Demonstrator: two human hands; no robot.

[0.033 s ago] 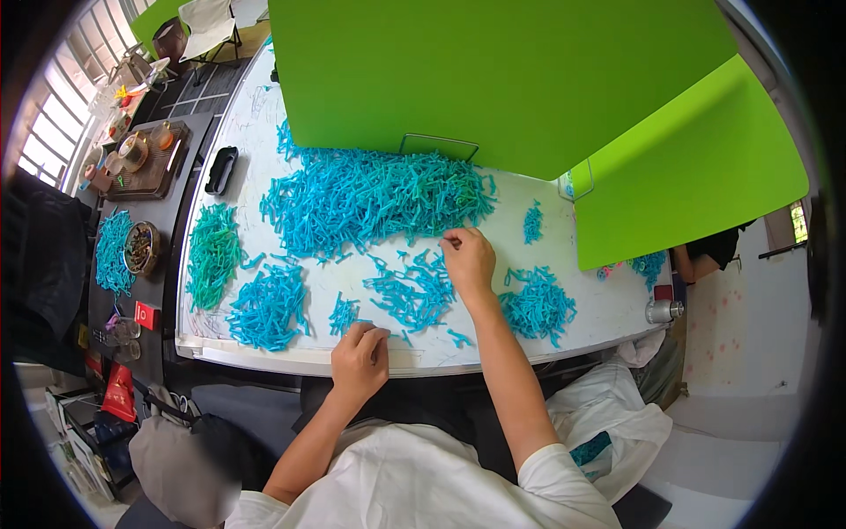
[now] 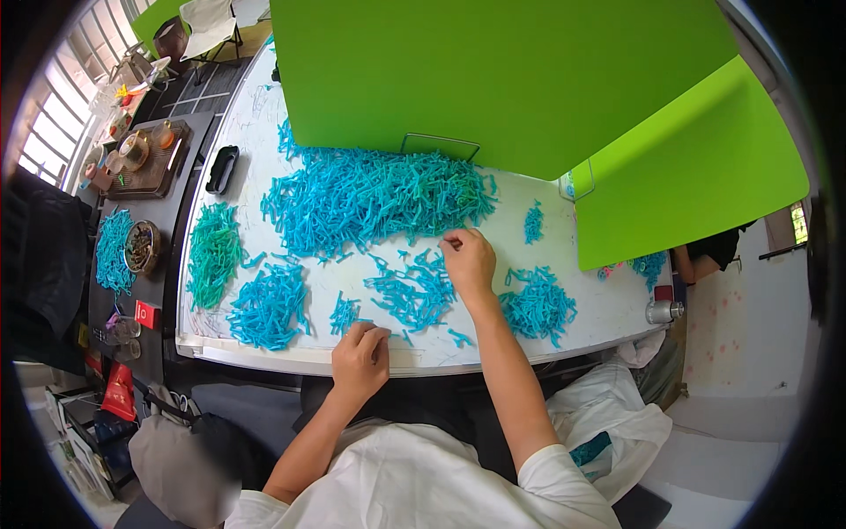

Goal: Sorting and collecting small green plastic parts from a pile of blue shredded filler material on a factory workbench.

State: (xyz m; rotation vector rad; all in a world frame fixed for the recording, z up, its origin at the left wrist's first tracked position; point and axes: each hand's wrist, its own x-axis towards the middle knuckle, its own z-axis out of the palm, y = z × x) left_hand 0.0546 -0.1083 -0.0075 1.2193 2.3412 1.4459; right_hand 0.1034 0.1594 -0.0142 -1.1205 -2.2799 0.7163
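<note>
Small blue-green plastic strips lie in a large heap [image 2: 370, 198] across the middle of the white table. At that heap's lower right edge, my right hand [image 2: 470, 264] is closed in a pinch; whatever it holds is too small to make out. My left hand [image 2: 359, 357] is closed too, fingertips together near the front edge, its contents hidden. Beside its fingertips lies a little cluster of strips [image 2: 344, 313]. Between my hands spreads a loose pile of strips [image 2: 414, 295]. To the right of my right wrist is a rounder pile of strips [image 2: 539, 306].
A blue pile [image 2: 269, 306] and a greener pile [image 2: 213, 256] lie at the left. A black tray [image 2: 222, 170] sits behind them. Green boards [image 2: 493, 79] stand along the back. A side table [image 2: 167, 212] holds tea things. Another person's arm [image 2: 702, 257] shows at the right.
</note>
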